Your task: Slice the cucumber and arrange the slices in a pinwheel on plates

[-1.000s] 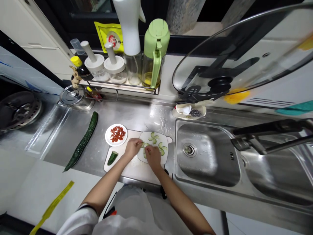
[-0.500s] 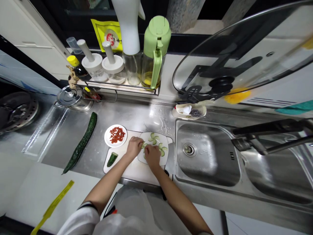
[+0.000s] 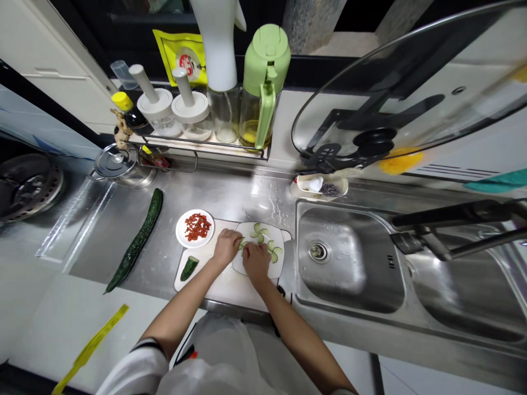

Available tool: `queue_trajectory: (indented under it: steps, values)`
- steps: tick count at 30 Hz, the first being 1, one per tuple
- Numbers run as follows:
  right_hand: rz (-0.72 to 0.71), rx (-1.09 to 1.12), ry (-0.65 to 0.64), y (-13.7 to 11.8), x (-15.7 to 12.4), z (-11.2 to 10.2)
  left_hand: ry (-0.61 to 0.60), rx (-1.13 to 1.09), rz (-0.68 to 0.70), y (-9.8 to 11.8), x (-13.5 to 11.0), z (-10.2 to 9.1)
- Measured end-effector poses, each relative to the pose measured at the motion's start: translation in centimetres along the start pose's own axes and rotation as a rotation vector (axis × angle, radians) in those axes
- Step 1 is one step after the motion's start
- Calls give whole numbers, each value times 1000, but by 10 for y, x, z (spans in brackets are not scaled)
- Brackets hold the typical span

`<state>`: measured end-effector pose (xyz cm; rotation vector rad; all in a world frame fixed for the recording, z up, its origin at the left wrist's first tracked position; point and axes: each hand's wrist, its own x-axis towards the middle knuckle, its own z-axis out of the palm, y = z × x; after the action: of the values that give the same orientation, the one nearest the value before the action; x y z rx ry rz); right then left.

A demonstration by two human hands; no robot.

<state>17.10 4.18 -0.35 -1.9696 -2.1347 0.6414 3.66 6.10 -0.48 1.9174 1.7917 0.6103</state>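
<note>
On a white cutting board (image 3: 228, 291) lies a white plate (image 3: 276, 270) bearing pinwheels of thin cucumber slices (image 3: 258, 232). At its left rim my left hand (image 3: 226, 248) pinches at a cucumber slice, fingertips pressed together. My right hand (image 3: 257, 261) is curled over the plate beside it, its fingers closed on the slices there and its fingertips partly hidden. A cut cucumber piece (image 3: 189, 268) rests on the board left of my left wrist. Above it stands a small white dish (image 3: 180, 235) of chopped red bits (image 3: 197, 226).
A whole cucumber (image 3: 138, 244) lies on the steel counter at left. A knife blade (image 3: 289, 267) sits at the board's right edge, beside the sink (image 3: 349, 258). Behind are a lidded pot (image 3: 123, 167), a rack of jars, a green-topped oil bottle (image 3: 265, 82) and a glass lid (image 3: 329, 109).
Almost nothing differs. Both hands stay at the same spot over the left part of the plate, with only slight finger movement; the view shifts a little.
</note>
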Motion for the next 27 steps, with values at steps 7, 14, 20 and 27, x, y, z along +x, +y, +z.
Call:
queue_trajectory:
  steps: [7,14,20,27]
  values:
    - [-37,-31,16,1,-2,1,41,9,10,-2,-2,3]
    - [-55,-43,35,1,-2,2,41,24,25,-1,-3,3]
    - [-64,-20,54,2,-3,-3,42,16,18,1,-2,1]
    - [-111,14,100,9,-12,-9,123,-5,-51,-8,-18,-21]
